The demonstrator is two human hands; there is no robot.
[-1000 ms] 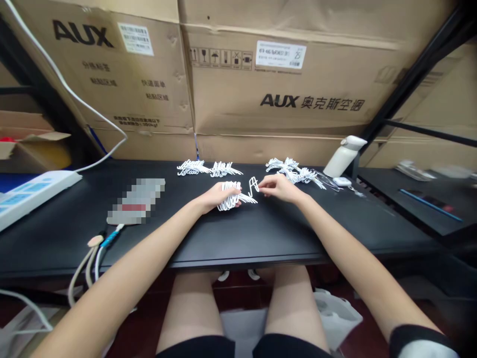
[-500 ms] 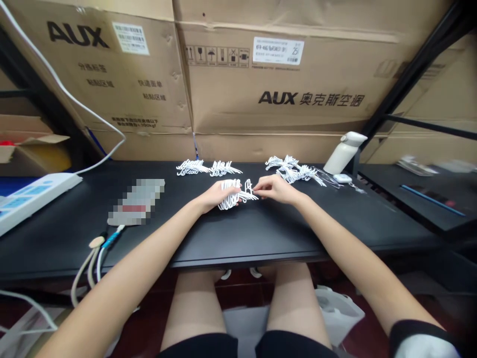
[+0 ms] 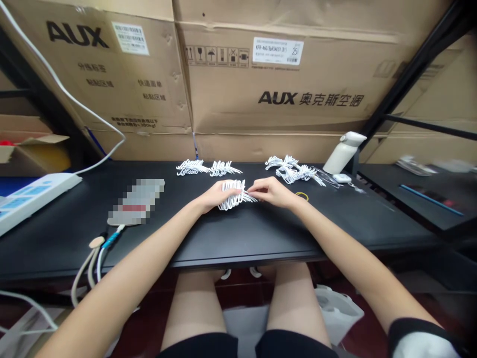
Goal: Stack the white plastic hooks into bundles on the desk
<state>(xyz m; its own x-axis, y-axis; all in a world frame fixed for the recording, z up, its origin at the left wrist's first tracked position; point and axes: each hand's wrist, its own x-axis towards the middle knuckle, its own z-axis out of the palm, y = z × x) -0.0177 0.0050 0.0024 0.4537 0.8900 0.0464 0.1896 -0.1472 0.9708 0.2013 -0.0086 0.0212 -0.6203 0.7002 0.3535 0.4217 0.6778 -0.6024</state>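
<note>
Right hand (image 3: 269, 191) has moved leftward, grip pinched narrow on white hangers (image 3: 231, 198) clasped in left hand (image 3: 211, 197).

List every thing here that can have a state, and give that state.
Left hand: closed around a bunch of white hooked pieces
Right hand: fingertips together at the bunch's ends
Farther white bunches: on the table
White bottle: lid on
Cardboard box: flaps open
Pixelated device: cable plugged in
Yellow loop: partly hidden
Power strip: on/off unclear
</note>
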